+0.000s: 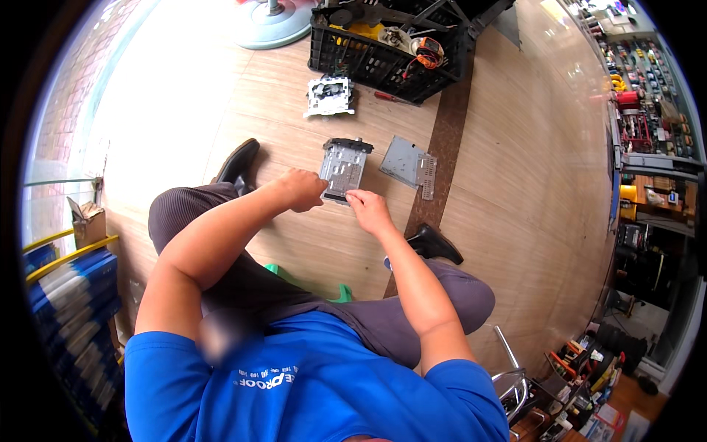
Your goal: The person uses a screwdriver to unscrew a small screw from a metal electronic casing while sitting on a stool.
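The left hand [302, 189] is curled closed against the near left edge of a metal car-stereo chassis [343, 169] lying flat on the wood floor [508, 169], while the right hand [368, 210] pinches at its near edge; what the fingertips hold cannot be told. The thin sheet-metal edges could nick a finger if the grip slips. Both forearms reach forward from a seated, knees-apart pose. A loose cover plate [403, 161] lies just right, a circuit module [329, 96] and black crate [390, 44] beyond

A black plastic crate [390, 46] of tools and parts stands on the wooden floor [508, 169]. Just before it lies a red-handled screwdriver [394, 96], to its left a small grey mechanism [329, 96], further left a pale fan base [272, 26], and nearer the person a grey metal cover plate [407, 163]
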